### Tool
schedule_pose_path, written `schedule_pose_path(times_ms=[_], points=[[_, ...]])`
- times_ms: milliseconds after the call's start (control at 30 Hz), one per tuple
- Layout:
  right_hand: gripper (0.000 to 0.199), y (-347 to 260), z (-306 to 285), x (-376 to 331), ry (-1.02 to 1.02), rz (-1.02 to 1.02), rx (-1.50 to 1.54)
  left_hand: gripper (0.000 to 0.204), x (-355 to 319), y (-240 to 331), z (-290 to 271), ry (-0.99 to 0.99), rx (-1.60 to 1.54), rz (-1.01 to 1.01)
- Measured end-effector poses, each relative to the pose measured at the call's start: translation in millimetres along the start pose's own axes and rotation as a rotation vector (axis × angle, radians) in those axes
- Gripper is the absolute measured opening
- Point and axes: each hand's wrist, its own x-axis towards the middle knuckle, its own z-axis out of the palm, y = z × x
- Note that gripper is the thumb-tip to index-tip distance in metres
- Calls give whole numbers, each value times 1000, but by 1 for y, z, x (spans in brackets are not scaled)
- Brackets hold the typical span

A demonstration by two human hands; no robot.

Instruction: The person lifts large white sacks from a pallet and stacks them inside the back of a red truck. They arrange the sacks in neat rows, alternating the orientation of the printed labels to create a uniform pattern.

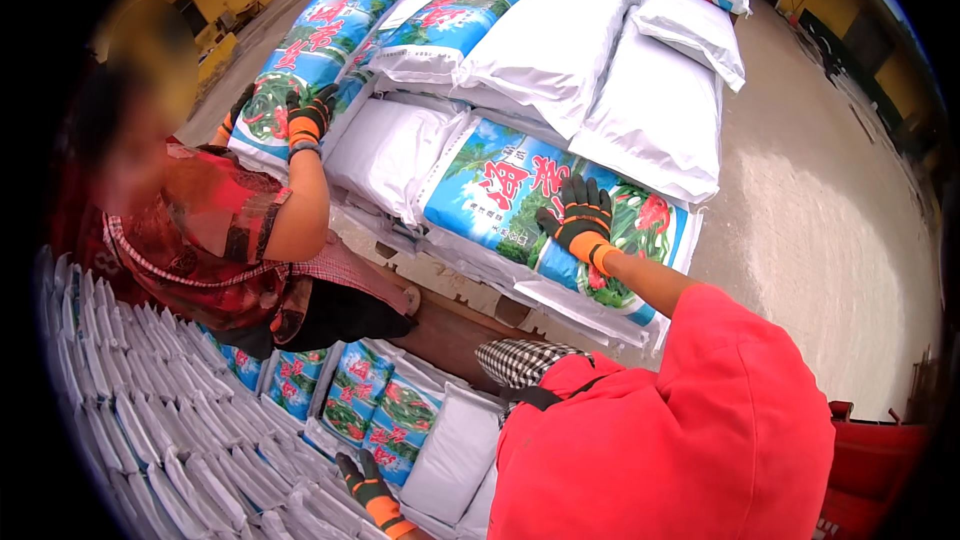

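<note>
My right hand point(580, 223), in a dark glove with orange trim, lies flat with fingers spread on a blue printed sack point(490, 180) decorated with green and red vegetables. That sack is at the near edge of a stack of packed sacks. My left hand point(372, 493), gloved alike, is low in the view with its fingers apart. It is beside a white sack point(450, 455) and a blue printed sack point(400, 425) in the lower pile; whether it touches them I cannot tell. Neither hand grips anything that I can see.
At left a co-worker point(210, 200) in a red patterned top has both gloved hands on another blue printed sack point(310, 50). White sacks point(545, 45) lie on top of the stack. Dense rows of sacks point(150, 410) fill the lower left. Concrete ground point(810, 190) stretches to the right.
</note>
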Motion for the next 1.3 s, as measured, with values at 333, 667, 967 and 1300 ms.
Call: schedule_pose_path(times_ms=[333,667,967,1300], points=[[54,65,-127,36,-59,219,332,53,21,232,407,-1209,-590,-228],[116,170,23,82,389,349,-543,52,-68,314,612,-1115,-520,-590],[110,146,1,88,130,359,-818,58,-86,288,516,-945,-477,-46],[47,75,-131,143,164,-377,354,41,-72,105,176,-879,-187,-173]])
